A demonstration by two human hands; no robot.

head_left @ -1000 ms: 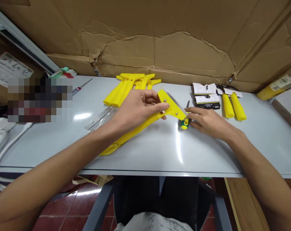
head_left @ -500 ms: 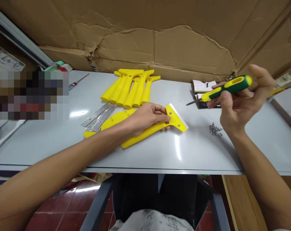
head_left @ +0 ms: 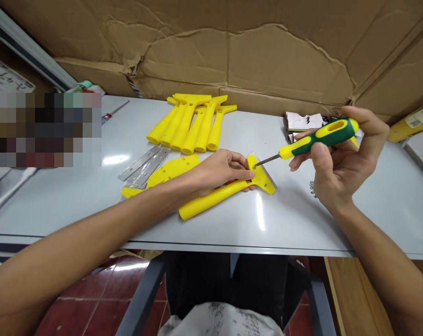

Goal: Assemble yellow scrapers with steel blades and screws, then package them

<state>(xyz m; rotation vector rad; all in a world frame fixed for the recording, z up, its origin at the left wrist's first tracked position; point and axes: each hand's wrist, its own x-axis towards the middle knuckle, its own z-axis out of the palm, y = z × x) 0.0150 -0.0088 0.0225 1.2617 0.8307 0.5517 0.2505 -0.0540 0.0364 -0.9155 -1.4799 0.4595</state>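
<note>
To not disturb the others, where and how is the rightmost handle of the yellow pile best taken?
Probably grip the rightmost handle around its tube, from above and the right: the tube is long, its right side faces bare tabletop, and another handle lies close on its left.

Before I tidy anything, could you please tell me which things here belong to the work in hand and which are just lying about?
In the work: yellow scraper, green-and-yellow screwdriver; probably small metal parts, metal strips, yellow plates, spare yellow handles.

Apparently just lying about: red-handled screwdriver, white cable.
</note>
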